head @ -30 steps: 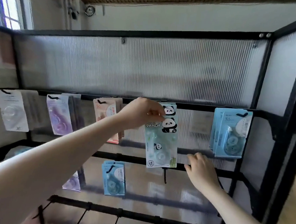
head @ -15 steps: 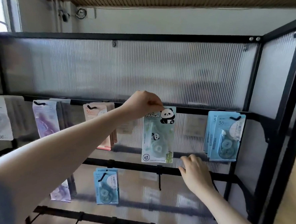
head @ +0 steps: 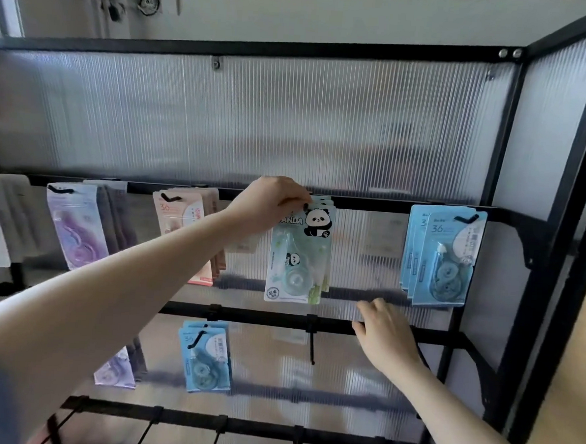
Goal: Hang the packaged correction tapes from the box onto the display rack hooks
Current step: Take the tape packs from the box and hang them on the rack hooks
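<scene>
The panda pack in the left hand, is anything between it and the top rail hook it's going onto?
Nothing visible blocks it. The left hand pinches the panda pack by its top corner right at the top rail, with other panda packs just behind it. The hook itself is hidden behind the fingers and card, so whether it is threaded cannot be told.

Soft daylight, blurred left edge, wide-angle bowing

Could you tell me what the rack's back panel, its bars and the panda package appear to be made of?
Back panel: looks like translucent ribbed plastic sheet; fine vertical ridges blur what lies behind it.
Bars: probably metal, matte black finish; thin, straight and rigid.
Panda package, pinched at its top by the left hand: seemingly printed card under a clear glossy blister.
</scene>
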`<state>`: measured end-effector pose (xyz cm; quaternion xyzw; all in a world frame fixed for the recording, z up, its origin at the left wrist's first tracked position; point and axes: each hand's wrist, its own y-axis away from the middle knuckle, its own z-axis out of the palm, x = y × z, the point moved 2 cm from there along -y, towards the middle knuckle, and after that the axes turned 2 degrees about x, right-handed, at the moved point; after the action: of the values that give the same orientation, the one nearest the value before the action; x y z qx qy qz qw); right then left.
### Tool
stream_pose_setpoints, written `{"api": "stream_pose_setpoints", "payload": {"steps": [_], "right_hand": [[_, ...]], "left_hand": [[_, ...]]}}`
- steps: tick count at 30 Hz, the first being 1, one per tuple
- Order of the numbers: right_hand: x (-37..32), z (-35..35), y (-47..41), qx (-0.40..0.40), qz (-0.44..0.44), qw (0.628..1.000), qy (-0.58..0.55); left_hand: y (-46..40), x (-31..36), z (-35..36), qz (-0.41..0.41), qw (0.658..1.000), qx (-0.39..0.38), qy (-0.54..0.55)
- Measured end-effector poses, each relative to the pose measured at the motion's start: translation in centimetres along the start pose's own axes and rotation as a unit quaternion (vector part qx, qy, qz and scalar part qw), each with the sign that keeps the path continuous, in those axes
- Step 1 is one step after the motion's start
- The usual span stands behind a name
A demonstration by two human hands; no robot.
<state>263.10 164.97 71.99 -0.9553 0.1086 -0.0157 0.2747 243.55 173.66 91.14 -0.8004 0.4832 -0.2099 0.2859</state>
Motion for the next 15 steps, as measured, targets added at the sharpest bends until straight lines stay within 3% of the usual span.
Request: {"api": "stream_pose_setpoints", "payload": {"steps": [15], "right_hand": [[0.5,0.6,0.3,-0.008,-0.008,1.000,-0.010]], "left_hand": [[-0.2,-1.0,1.9,-0.029,0.993,0.102,-0.048]]}}
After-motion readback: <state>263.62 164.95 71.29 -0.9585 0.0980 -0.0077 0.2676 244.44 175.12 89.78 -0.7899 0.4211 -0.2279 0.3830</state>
